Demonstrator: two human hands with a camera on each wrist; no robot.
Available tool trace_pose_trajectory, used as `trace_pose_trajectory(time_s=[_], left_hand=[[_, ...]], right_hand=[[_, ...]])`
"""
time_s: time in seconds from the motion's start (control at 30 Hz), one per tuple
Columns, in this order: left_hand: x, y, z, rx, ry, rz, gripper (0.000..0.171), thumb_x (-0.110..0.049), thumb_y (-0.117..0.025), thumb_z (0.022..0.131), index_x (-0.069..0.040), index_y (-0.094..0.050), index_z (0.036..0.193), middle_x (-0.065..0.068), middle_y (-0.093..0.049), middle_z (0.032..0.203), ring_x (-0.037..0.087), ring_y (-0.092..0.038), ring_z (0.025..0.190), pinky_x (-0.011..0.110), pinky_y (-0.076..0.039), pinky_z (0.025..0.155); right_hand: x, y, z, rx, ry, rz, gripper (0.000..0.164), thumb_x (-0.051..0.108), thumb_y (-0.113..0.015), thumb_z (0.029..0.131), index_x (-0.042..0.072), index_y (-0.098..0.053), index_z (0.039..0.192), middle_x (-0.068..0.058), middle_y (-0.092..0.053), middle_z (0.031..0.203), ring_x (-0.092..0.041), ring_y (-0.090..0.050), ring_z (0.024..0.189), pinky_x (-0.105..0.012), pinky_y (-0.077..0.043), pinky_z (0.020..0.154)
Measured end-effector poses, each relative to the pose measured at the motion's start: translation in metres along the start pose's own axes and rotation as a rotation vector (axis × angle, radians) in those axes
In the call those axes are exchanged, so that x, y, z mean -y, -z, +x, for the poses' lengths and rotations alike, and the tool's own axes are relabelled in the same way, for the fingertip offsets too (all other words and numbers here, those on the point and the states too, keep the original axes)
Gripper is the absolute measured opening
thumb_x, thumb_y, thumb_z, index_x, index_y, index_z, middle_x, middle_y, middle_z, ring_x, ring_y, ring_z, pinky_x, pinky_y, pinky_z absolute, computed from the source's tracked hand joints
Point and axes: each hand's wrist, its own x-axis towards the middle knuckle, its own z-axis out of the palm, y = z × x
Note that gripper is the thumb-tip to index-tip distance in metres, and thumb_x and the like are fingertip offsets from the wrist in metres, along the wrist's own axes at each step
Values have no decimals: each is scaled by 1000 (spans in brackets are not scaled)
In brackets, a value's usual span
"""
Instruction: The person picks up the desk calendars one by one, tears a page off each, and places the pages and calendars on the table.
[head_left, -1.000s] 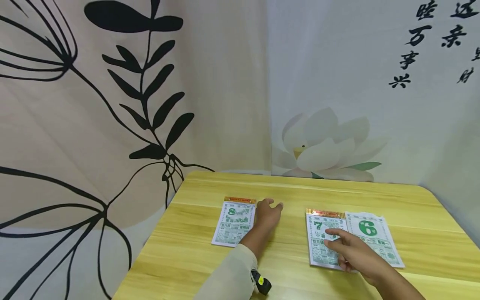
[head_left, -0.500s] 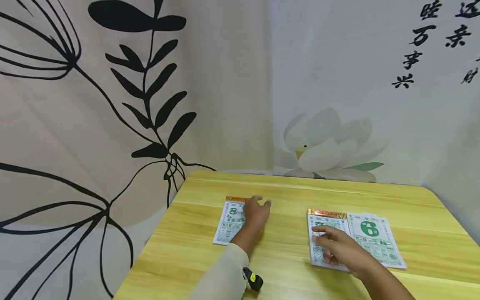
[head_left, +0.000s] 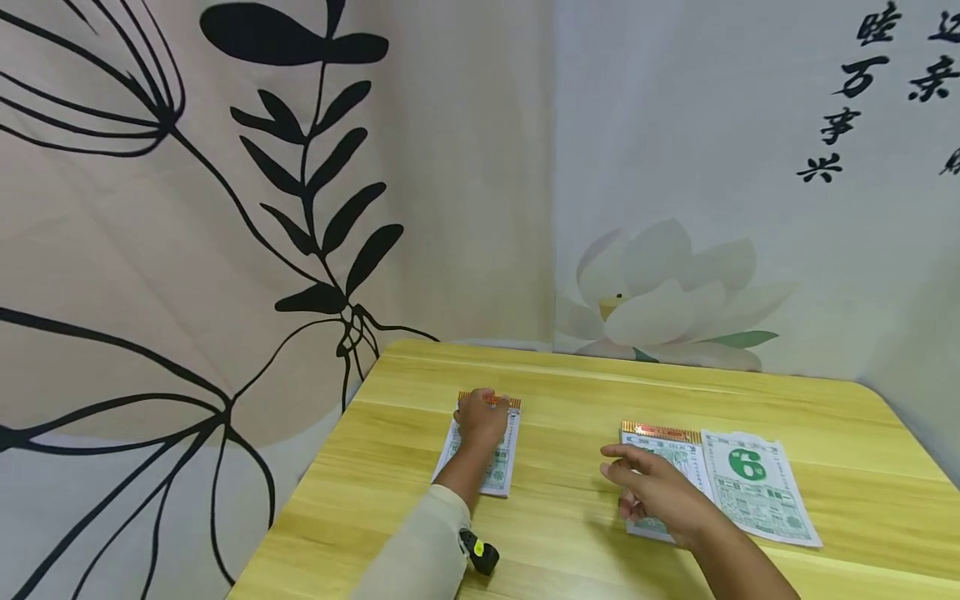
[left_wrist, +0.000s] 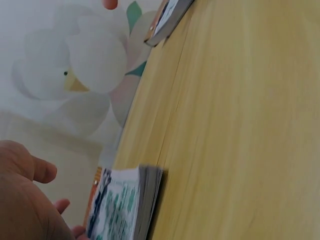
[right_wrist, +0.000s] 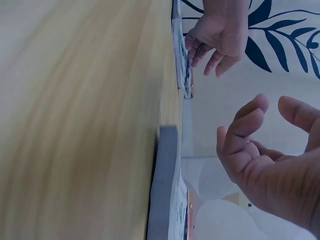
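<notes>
A tear-off calendar [head_left: 498, 471] with a red-gold top strip lies at the left of the table. My left hand [head_left: 482, 421] hovers over its upper part, fingers loosely bent, and hides its large number. In the right wrist view that left hand [right_wrist: 222, 40] holds nothing. To the right lies a second calendar pad [head_left: 687, 458], with a torn-off sheet [head_left: 765, 492] bearing a green 6 beside it. My right hand [head_left: 660, 496] is above this pad, covering part of the page. The right wrist view shows its fingers [right_wrist: 245, 130] loosely bent and apart from the pad [right_wrist: 164, 185].
The pads lie on a light wooden table [head_left: 555, 533], with bare wood between them. Behind it hangs a printed curtain [head_left: 465, 183] with plants, a lotus and black characters. A black wrist camera [head_left: 480, 552] sits at the left cuff.
My left hand has moved left from beside the left calendar to above its top. My right hand has shifted a little left over its pad. The head view has turned slightly left.
</notes>
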Motion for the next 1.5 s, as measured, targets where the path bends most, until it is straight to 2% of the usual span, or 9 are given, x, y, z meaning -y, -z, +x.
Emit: trace_pose_trajectory(time_s=[0.23, 0.33, 0.5, 0.6, 0.87, 1.03, 1.23, 1.4, 1.5], left_hand=[[6, 9, 9, -55, 36, 45, 44, -33, -73, 105, -9, -67, 140, 25, -49, 154, 45, -45, 131, 58, -48, 100], [8, 12, 12, -71, 39, 39, 44, -32, -74, 104, -7, -67, 140, 25, -48, 155, 43, -45, 130, 57, -48, 99], [12, 19, 13, -49, 66, 25, 46, -32, -73, 104, -8, -65, 143, 25, -46, 154, 41, -46, 125, 52, -49, 94], [14, 22, 14, -28, 80, 54, 48, -33, -72, 105, -9, -63, 146, 26, -46, 152, 39, -47, 122, 50, -50, 92], [17, 27, 23, -15, 95, 140, 51, -36, -71, 105, -16, -61, 150, 24, -55, 147, 41, -52, 123, 56, -47, 98], [19, 30, 28, 9, 112, 115, 45, -36, -66, 109, -22, -62, 152, 20, -59, 146, 41, -50, 125, 57, -45, 98], [20, 35, 30, 46, 141, 50, 42, -37, -48, 117, -21, -60, 154, 15, -58, 155, 45, -45, 143, 64, -41, 113], [19, 36, 31, 51, 169, 30, 43, -41, -46, 114, -20, -62, 148, 15, -64, 143, 41, -50, 134, 61, -42, 112], [17, 35, 32, 46, 172, 16, 44, -41, -47, 112, -18, -63, 147, 16, -64, 142, 41, -51, 135, 60, -43, 111]], right_hand=[[7, -15, 9, 9, 7, 38, 73, 39, -63, 112, 0, -34, 166, -25, -50, 145, -21, -60, 81, -36, -54, 72], [8, -20, 13, 11, 12, 46, 74, 39, -63, 112, 1, -32, 168, -25, -50, 147, -23, -66, 84, -37, -56, 75], [8, -29, 19, 3, 14, 62, 72, 36, -62, 112, 3, -30, 168, -26, -48, 153, -26, -71, 93, -39, -58, 81], [8, -38, 23, 3, 13, 86, 71, 34, -63, 112, 3, -32, 168, -26, -45, 156, -27, -72, 96, -39, -59, 81], [6, -66, 40, 37, 28, 119, 76, 33, -68, 109, 4, -31, 169, -34, -24, 173, -25, -75, 98, -38, -62, 79], [8, -82, 47, 54, 32, 112, 77, 33, -70, 107, 7, -32, 168, -36, -18, 175, -26, -77, 96, -37, -62, 77], [14, -97, 55, 67, 21, 120, 76, 33, -71, 106, 7, -35, 167, -40, -22, 171, -26, -77, 90, -37, -64, 73], [17, -105, 57, 57, 2, 134, 80, 30, -71, 106, 2, -30, 168, -45, -30, 165, -26, -77, 85, -36, -63, 70], [18, -108, 58, 51, 5, 135, 82, 29, -70, 106, 0, -27, 168, -46, -32, 164, -25, -77, 84, -36, -63, 71]])
